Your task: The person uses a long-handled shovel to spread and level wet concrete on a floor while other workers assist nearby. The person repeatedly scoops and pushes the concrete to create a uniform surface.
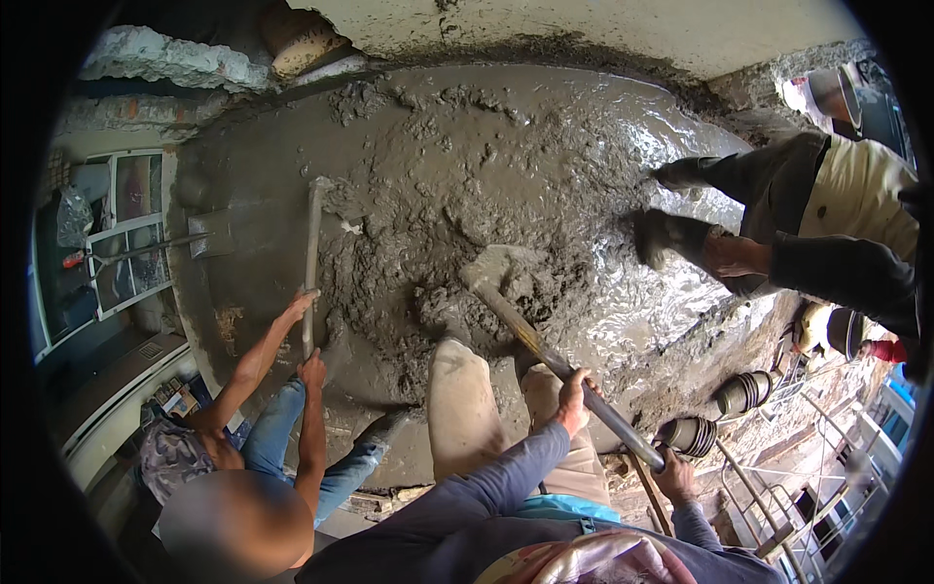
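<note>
Gripping a shovel (533, 341), the left hand (574, 401) curls around its shaft, the right hand (673, 475) around its end; the blade (496, 265) sits in wet grey mortar (438, 175). Left of the shovel, a co-worker (310, 419) clasps another handle (312, 234); right of the shovel lie stacked buckets (744, 392).

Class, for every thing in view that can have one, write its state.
Grey mix: wet, lumpy in the middle
Shovel: gripped two-handed, blade muddy
Left hand: closed round the shovel
Right hand: closed near its upper end
Black buckets: nested in two stacks
Co-worker's tool: gripped
Red-handled shovel: not held
</note>
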Demonstrator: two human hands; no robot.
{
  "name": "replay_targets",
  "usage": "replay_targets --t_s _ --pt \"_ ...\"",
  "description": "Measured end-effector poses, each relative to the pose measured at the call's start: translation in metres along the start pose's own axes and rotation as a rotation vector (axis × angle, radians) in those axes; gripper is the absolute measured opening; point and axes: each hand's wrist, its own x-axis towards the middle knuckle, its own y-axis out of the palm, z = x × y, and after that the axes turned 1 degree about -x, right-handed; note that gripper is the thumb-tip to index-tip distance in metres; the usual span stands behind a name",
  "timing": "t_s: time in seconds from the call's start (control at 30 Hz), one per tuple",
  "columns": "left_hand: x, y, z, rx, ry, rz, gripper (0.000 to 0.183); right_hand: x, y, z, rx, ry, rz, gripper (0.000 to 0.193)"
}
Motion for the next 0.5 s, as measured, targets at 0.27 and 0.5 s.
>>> replay_targets --t_s 0.27,0.5 --pt "-0.013 0.086 -0.264 -0.256 0.269 0.369 0.028 0.113 -0.131 0.207 -0.217 -0.421 -0.325 0.011" --pt "0.010 0.158 -0.414 -0.187 0.276 0.126 0.022 0.233 -0.244 0.367 -0.203 -0.275 0.267 0.038"
